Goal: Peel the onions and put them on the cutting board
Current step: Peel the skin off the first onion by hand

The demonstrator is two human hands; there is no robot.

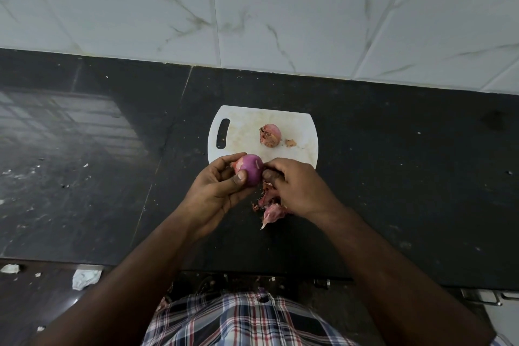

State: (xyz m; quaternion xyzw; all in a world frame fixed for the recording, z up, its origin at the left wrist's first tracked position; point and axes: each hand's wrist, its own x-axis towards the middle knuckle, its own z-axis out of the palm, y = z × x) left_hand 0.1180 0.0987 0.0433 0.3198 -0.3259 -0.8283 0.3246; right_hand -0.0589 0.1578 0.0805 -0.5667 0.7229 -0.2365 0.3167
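Observation:
My left hand grips a mostly peeled purple onion just over the near edge of the white cutting board. A flap of pale skin still clings to the onion's left side. My right hand has its fingers curled against the onion's right side, pinching at its skin. A second onion, still in its dry pinkish skin, lies on the board, with a small scrap of peel to its right.
A heap of pulled-off onion skins lies on the black countertop beneath my right hand. The white tiled wall rises behind the board. Crumpled paper bits lie at the counter's near left edge.

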